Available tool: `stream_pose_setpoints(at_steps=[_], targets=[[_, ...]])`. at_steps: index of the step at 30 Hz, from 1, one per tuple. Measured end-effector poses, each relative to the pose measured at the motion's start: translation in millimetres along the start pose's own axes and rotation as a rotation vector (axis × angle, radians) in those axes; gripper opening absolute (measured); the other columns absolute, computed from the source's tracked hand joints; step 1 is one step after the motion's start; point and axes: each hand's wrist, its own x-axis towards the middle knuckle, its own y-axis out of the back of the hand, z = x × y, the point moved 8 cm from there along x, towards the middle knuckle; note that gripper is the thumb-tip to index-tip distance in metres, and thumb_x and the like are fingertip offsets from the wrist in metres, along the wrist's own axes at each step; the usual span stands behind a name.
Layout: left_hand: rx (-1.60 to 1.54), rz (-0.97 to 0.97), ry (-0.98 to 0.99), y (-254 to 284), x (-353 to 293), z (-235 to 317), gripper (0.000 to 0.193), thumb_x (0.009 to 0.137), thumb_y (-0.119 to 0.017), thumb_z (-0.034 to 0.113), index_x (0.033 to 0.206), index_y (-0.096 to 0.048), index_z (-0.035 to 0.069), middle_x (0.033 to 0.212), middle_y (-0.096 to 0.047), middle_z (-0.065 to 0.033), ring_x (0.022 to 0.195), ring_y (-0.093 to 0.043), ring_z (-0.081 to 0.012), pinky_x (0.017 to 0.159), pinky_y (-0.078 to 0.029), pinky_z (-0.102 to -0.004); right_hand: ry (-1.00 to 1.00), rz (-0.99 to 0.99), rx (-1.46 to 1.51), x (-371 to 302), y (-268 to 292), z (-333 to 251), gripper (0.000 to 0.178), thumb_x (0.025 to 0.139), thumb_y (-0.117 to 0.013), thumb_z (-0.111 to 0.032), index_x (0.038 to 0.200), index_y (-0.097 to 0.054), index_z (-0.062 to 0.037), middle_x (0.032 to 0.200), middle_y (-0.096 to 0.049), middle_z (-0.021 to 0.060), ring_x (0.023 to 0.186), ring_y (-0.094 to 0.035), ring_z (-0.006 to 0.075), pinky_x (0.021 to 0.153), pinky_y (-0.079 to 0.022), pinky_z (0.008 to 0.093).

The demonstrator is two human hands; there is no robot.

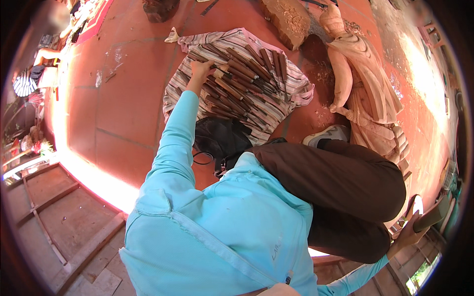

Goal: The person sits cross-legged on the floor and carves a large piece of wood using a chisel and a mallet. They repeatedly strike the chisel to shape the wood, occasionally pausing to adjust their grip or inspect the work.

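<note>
Many wood-carving chisels (232, 81) with brown wooden handles lie side by side on a pink-and-white striped cloth (170, 101) on the floor. My left hand (199, 73) reaches to the left part of this row, its fingers closed about a chisel handle among the others. Far out at the lower right, my right hand (408, 236) is closed on the end of a flat olive-brown piece (432, 214), whose kind I cannot make out. Between my lap and the chisels sits a black bag (222, 140).
To the right lies a carved wooden statue (368, 84) of a robed figure, wood chips around it. A rough wooden block (286, 22) is at the top, a dark rounded object (160, 9) left of it. My shoe (328, 135) rests beside the statue on red tiles (123, 108).
</note>
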Motion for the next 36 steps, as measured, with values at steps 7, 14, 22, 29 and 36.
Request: stream_pose_setpoints(at_steps=[7, 14, 22, 29, 36], targets=[[0.490, 0.075, -0.170, -19, -30, 3, 0.056, 0.075, -0.072, 0.024, 0.115, -0.045, -0.003, 0.110, -0.057, -0.0216, 0.086, -0.063, -0.0306, 0.071, -0.055, -0.0404, 0.193, 0.054, -0.127, 4, 10, -14, 0.029, 0.081, -0.073, -0.022, 0.095, -0.063, 0.0008, 0.086, -0.066, 0.0099, 0.071, -0.063, 0.0169, 0.062, -0.052, 0.0299], [0.932, 0.001, -0.392, -46, -74, 8, 0.055, 0.078, -0.067, 0.036, 0.119, -0.050, 0.003, 0.107, -0.058, -0.0196, 0.095, -0.058, -0.0352, 0.084, -0.046, -0.0442, 0.184, 0.046, -0.177, 6, 8, -8, 0.030, 0.081, -0.074, -0.024, 0.094, -0.065, 0.0016, 0.087, -0.067, 0.0106, 0.075, -0.063, 0.0198, 0.070, -0.051, 0.0338], [1.108, 0.205, -0.845, -81, -134, 16, 0.044, 0.080, -0.066, 0.033, 0.117, -0.053, 0.011, 0.119, -0.051, -0.0167, 0.111, -0.049, -0.0378, 0.092, -0.039, -0.0477, 0.197, 0.045, -0.179, 2, 8, -14, 0.030, 0.080, -0.074, -0.024, 0.093, -0.065, 0.0015, 0.085, -0.067, 0.0110, 0.073, -0.064, 0.0195, 0.066, -0.051, 0.0333], [0.808, -0.011, -0.613, -116, -123, -7, 0.040, 0.085, -0.059, 0.037, 0.113, -0.050, 0.010, 0.110, -0.058, -0.0219, 0.096, -0.058, -0.0419, 0.080, -0.047, -0.0470, 0.172, 0.060, -0.135, 1, 13, -4, 0.034, 0.080, -0.073, -0.021, 0.105, -0.061, -0.0014, 0.089, -0.066, 0.0087, 0.069, -0.064, 0.0149, 0.058, -0.053, 0.0292], [0.690, -0.042, -0.615, -106, -30, -20, 0.056, 0.080, -0.061, 0.053, 0.111, -0.058, 0.006, 0.102, -0.065, -0.0172, 0.097, -0.061, -0.0367, 0.085, -0.046, -0.0444, 0.212, 0.139, -0.253, -2, 1, -24, 0.043, 0.075, -0.077, -0.020, 0.110, -0.059, -0.0035, 0.098, -0.067, 0.0166, 0.084, -0.068, 0.0269, 0.069, -0.052, 0.0366]])
